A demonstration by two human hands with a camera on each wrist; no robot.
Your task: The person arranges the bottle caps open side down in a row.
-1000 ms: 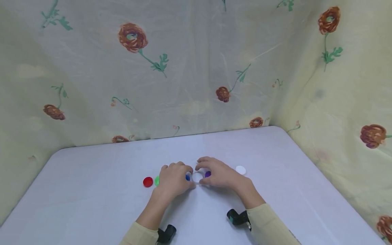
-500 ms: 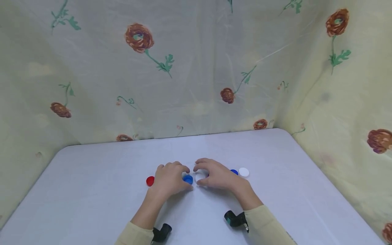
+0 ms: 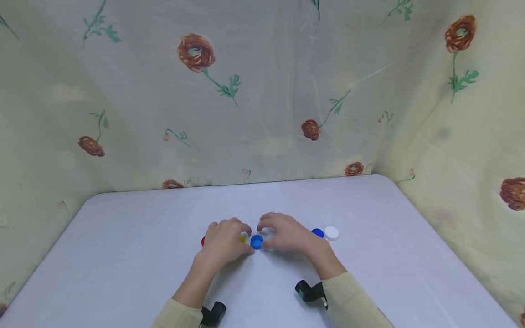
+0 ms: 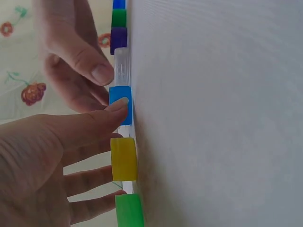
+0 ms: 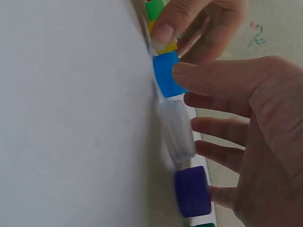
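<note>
A person in pale sleeves reaches both hands over a row of bottle caps lying flat on a white table (image 3: 147,255). The blue cap (image 3: 256,242) sits right between the hands. The left hand (image 3: 223,240) curves over its part of the row with thumb and fingers parted, the thumb tip just beside the blue cap. The right hand (image 3: 285,233) mirrors it from the other side, fingers gently bent and spread, its thumb also right by the blue cap; I can't tell whether either thumb actually touches it.

Within the left hand's reach are the yellow cap (image 4: 124,159) and the bright green cap (image 4: 129,210), with the red cap (image 3: 203,241) peeking out past the knuckles. On the right hand's side come the clear cap (image 5: 176,130), then the purple cap (image 5: 193,191) and the dark green cap (image 4: 119,18). Beyond that wrist the dark blue cap (image 3: 317,233) lies just beside the white cap (image 3: 331,233). A flower-patterned cloth (image 3: 254,127) hangs behind the table, and a small black device shows at each cuff.
</note>
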